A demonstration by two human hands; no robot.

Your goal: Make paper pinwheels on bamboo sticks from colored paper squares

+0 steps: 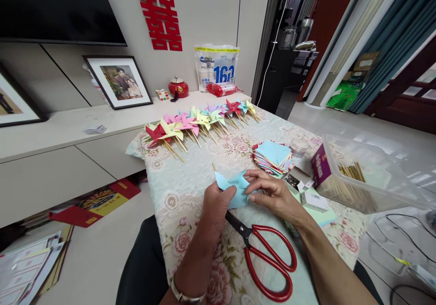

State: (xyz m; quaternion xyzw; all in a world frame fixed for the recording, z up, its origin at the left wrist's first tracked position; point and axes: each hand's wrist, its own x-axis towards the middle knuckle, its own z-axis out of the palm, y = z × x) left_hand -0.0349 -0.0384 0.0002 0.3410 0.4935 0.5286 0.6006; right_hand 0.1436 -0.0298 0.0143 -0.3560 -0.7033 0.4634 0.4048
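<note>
My left hand (218, 202) is closed on a light blue paper pinwheel (239, 199), its thumb pressed over the middle. My right hand (270, 193) pinches the paper's right side between thumb and fingers. The corners are partly folded inward. Just beyond the paper, the tip of a thin wooden stick (214, 167) pokes out; its other end is hidden. Red-handled scissors (250, 234) lie on the flowered tablecloth right below my hands, blades partly under my left wrist. Past my right hand sits a stack of coloured paper squares (273, 155), blue on top.
Finished pinwheels (197, 121) on sticks line the table's far edge. On the right are a clear plastic bin (368, 196) of sticks, a small box of metal fasteners (295, 177), a white box (314, 201) and a tape roll (299, 147). Behind is a cabinet (116, 123).
</note>
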